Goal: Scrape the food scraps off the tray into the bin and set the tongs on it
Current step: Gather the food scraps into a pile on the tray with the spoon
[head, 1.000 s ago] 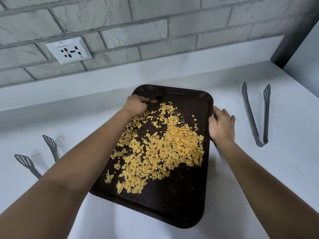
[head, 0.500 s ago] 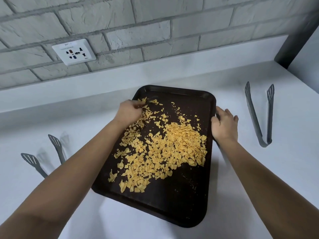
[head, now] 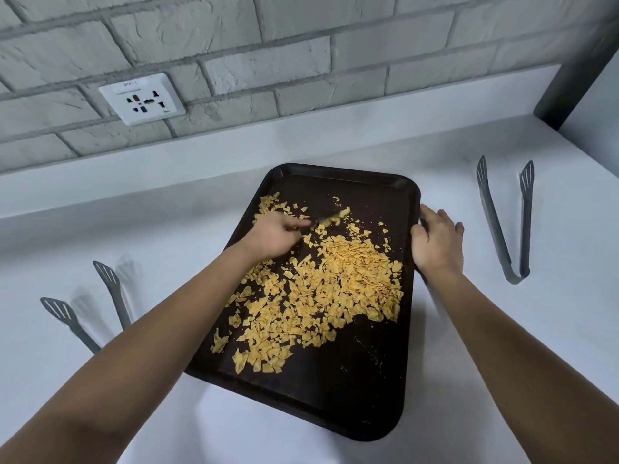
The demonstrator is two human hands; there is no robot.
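A dark brown tray [head: 368, 396] lies on the white counter, covered with yellow food scraps [head: 335, 289]. My left hand [head: 274, 236] is over the tray's far left part and grips a thin dark utensil [head: 330, 220], which is blurred, with its tip among the scraps. The tray's right rim is held by my right hand [head: 435, 239], thumb on the rim and fingers outside it. Grey tongs [head: 505, 222] lie open on the counter to the right of the tray. No bin is in view.
A second pair of grey tongs [head: 110, 296] lies left of the tray, partly hidden by my left forearm. A brick wall with a white socket [head: 142, 98] runs behind the counter [head: 167, 236]. A dark post [head: 576, 61] stands at the back right.
My left hand has moved from the tray's far left corner toward its middle, sweeping the utensil through the scraps. My right hand has stayed on the rim.
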